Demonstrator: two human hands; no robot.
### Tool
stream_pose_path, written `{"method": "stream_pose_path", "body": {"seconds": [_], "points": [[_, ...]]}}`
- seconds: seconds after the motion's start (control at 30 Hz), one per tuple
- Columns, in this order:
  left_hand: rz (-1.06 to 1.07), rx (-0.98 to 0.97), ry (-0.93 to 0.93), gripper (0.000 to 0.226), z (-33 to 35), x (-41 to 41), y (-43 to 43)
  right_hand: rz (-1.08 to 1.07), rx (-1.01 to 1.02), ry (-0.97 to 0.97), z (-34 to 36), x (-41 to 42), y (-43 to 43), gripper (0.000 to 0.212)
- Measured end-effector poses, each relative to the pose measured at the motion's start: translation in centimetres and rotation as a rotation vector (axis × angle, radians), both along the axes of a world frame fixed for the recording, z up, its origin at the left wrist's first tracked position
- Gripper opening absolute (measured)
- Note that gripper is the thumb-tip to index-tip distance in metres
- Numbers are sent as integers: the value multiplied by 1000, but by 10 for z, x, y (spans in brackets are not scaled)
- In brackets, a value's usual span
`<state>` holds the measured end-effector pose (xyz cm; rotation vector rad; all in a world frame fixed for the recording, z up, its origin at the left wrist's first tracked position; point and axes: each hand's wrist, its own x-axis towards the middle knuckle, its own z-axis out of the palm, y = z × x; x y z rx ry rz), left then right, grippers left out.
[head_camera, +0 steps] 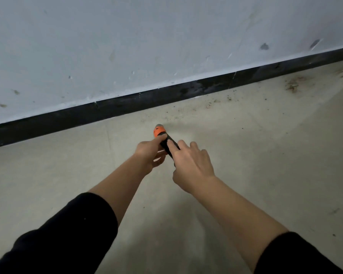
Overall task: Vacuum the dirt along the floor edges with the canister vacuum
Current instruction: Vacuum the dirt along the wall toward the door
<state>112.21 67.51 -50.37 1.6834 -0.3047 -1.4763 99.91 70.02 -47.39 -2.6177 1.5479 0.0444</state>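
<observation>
A black vacuum wand (165,142) with an orange collar (158,131) sits at mid-frame, its tip aimed toward 11 o'clock, above a pale floor (255,155). The person's left hand (150,153) is clenched around the wand, thumb just behind the collar. The right hand (192,167) lies over it, fingers stretched out and forefinger resting along the tube. Dirt (291,86) is scattered at 2 o'clock along the dark skirting board (166,93), beneath a scuffed white wall (127,46). Black sleeves (67,234) cover both forearms.

Black wand (165,144) with orange collar (158,131), black baseboard (127,103), pale grey wall (127,46), beige floor (246,155).
</observation>
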Motion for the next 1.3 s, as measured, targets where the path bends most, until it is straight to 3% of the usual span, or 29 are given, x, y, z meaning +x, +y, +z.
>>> {"method": "stream_pose_path", "body": {"seconds": [0.3,0.7,1.3], "points": [[-102,-23,-9,24,-7,-44,-43,-111,-10,-6,-4,-40,-29,71],[-310,15,-11,37,0,-34,-72,-223,80,37,12,-38,-39,75],[-103,16,-39,38,-14,28,-32,-110,106,-32,-4,17,-18,76]]}}
